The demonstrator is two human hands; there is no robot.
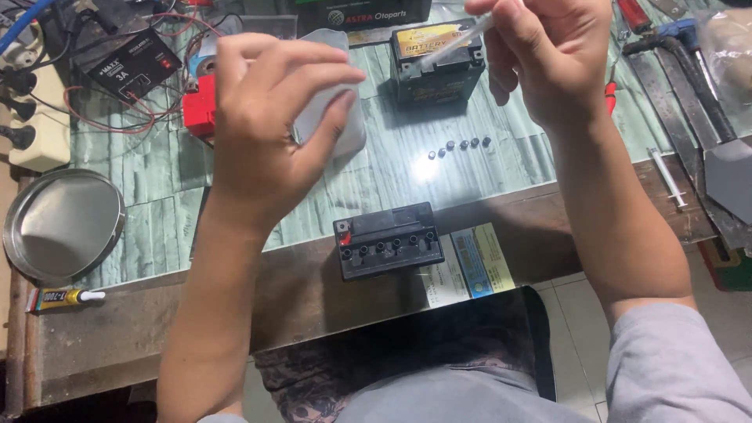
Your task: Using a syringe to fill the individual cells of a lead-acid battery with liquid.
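**Liquid held over an open battery**

My left hand [262,133] is wrapped around a translucent white plastic bottle [333,110], fingers curled over its top and thumb pressed to its side, holding it up off the green patterned tabletop [157,227]. My right hand [540,55] pinches a slim clear plastic syringe [458,39] between fingertips, slanting down towards the bottle; I cannot see its tip clearly.

Directly below me sits the small black battery with a row of open filler holes [388,239], at the table's near edge. Its six little dark caps [462,146] lie in a loose line on the table beyond it, near a second black battery with a yellow label [437,63].

I judge the main danger is a spill: if my grip on the bottle tilts or squeezes too hard, liquid could run onto my fingers, my lap, or the red clip and wires [200,106] just beside the bottle. A drip from the syringe could miss and wet the tabletop. An elbow could also knock the open battery off the edge, and the loose caps could roll away.
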